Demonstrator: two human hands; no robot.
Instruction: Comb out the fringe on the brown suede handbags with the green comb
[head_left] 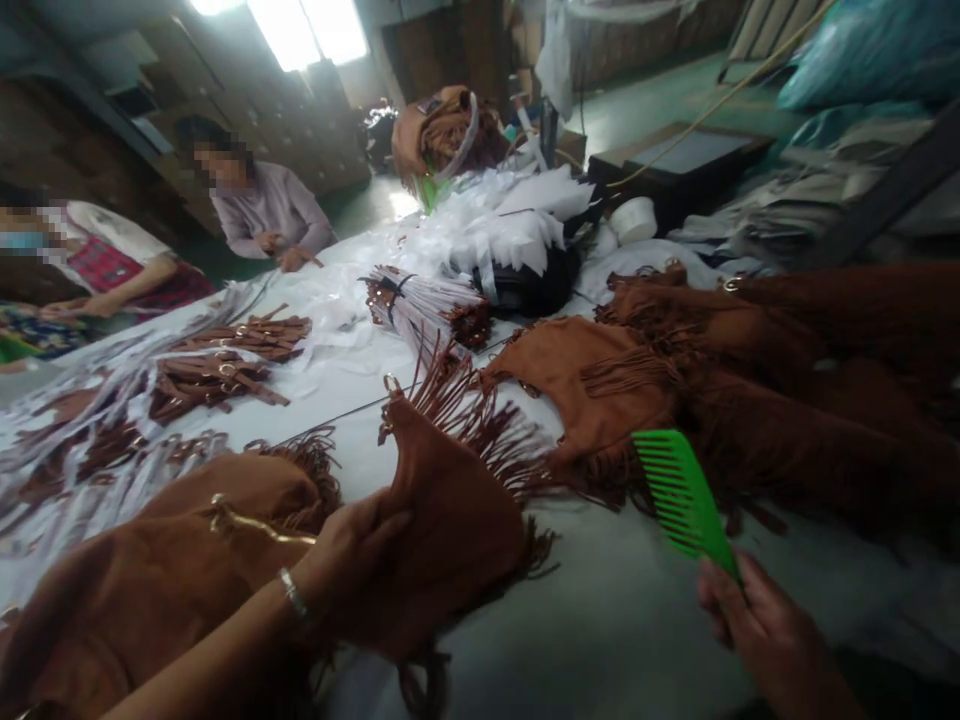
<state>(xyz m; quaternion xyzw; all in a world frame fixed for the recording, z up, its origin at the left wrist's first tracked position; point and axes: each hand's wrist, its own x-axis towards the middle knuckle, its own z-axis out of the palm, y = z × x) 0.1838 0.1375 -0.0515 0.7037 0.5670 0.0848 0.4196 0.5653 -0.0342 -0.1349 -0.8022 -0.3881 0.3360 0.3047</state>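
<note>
My left hand (358, 550), a bracelet at its wrist, is closed on a brown fringed bag (457, 510) and holds it tilted above the table. Thin strands of fringe spread from the bag's upper right side, and a metal ring shows at its top corner. In my right hand (765, 620) is a green comb (682, 495), gripped by its handle with the teeth facing left. The comb is apart from the bag. Another brown bag (225, 540) with a gold-coloured zip lies under and beside my left forearm.
More brown fringed bags (622, 390) are heaped on the right. A bundle of straps (427, 300) and loose brown straps (232, 360) lie across the white table (585, 590). White sheets (517, 215) are piled at the back. Two people (270, 205) work along the left side.
</note>
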